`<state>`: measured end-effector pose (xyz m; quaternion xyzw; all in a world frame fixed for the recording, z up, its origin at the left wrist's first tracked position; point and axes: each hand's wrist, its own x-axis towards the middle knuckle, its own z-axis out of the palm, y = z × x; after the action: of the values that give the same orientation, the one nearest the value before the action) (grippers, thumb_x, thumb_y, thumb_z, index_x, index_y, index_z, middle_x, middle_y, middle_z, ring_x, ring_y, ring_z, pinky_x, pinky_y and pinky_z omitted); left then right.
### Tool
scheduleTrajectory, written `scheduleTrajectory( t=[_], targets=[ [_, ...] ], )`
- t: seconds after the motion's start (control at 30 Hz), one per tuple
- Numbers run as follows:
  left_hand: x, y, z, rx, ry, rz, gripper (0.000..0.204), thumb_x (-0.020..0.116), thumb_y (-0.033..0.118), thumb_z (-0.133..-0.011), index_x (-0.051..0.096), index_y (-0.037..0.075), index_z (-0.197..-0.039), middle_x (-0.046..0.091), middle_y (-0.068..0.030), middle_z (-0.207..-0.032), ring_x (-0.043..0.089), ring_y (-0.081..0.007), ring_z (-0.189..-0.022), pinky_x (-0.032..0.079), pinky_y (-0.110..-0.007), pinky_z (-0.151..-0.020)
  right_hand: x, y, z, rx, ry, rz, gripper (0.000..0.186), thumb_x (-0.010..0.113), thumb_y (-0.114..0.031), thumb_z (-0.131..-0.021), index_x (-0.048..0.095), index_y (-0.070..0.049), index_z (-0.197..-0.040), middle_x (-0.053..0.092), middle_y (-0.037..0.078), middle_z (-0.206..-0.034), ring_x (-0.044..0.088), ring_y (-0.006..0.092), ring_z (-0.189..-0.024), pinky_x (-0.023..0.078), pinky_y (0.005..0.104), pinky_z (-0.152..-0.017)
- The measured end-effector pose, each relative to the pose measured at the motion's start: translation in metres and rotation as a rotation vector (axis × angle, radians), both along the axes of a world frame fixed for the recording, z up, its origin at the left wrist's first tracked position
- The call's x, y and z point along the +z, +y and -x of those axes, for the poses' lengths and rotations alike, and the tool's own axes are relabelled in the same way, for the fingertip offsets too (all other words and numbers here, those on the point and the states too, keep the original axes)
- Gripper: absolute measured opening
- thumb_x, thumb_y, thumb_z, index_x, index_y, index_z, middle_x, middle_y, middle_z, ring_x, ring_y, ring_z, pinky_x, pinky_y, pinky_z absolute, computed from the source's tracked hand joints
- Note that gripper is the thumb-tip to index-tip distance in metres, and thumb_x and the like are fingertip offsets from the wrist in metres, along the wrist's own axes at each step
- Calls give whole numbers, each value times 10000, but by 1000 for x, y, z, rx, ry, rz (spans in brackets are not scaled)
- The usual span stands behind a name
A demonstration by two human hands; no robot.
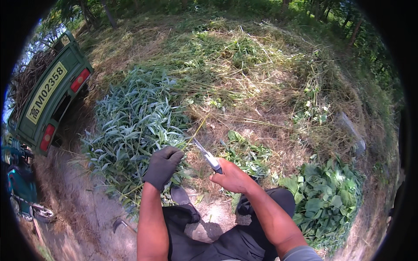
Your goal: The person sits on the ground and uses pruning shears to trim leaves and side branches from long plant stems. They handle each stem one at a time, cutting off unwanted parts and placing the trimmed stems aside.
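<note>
In a dark glove, my left hand (163, 164) is closed, its fingertips pinched at the lower end of a thin yellowish plant stem (198, 129). The stem slants up and away to the right. My bare right hand (230, 175) is wrapped round the handle of a slim-bladed cutting tool (210, 159), silver-grey with a dark grip. Its pointed metal tip reaches up and left, close beside the stem. Whether it has one blade or two I cannot tell. Left of and beyond my gloved hand lies a large heap of grey-green leafy stalks (135, 117).
Broad green leaves (324, 193) are piled at the right. Cut grass (235, 65) covers the ground ahead. A sickle (119, 223) lies at lower left. A green truck (54, 95) loaded with brushwood and a teal motor vehicle (21, 185) stand at the left.
</note>
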<state>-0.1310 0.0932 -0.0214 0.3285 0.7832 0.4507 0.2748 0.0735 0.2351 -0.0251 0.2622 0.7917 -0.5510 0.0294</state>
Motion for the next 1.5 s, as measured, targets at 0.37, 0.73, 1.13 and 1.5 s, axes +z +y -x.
scheduleTrajectory(
  t=[0.37,0.73,1.13,1.5],
  targets=[
    [8,2,-5,-142,34,81,240,704,214,-890,707,3,-1004,713,-130,-925,675,-214,-850,520,-325,-780,13,-5,1,-111,-65,-51,327,671,-249,-864,496,12,-955,551,134,-759,550,229,-732,452,393,-692],
    [4,-21,15,-99,155,181,306,732,287,-857,721,40,-1037,718,-153,-934,694,-279,-836,531,-372,-757,7,21,-10,-323,-6,-109,315,695,-221,-853,519,9,-975,499,44,-735,472,164,-679,429,355,-626],
    [0,-25,19,-129,184,139,270,672,290,-889,721,35,-963,697,-174,-853,668,-341,-777,509,-407,-710,11,21,-10,-361,22,-86,382,675,-250,-862,505,43,-1036,587,149,-803,575,257,-705,466,412,-664],
    [1,-16,16,-87,163,111,268,629,271,-932,686,9,-917,669,-162,-784,649,-314,-736,495,-397,-689,10,0,-3,-125,47,-34,305,681,-231,-839,520,-13,-981,515,65,-755,501,194,-726,434,365,-682]
  ],
)
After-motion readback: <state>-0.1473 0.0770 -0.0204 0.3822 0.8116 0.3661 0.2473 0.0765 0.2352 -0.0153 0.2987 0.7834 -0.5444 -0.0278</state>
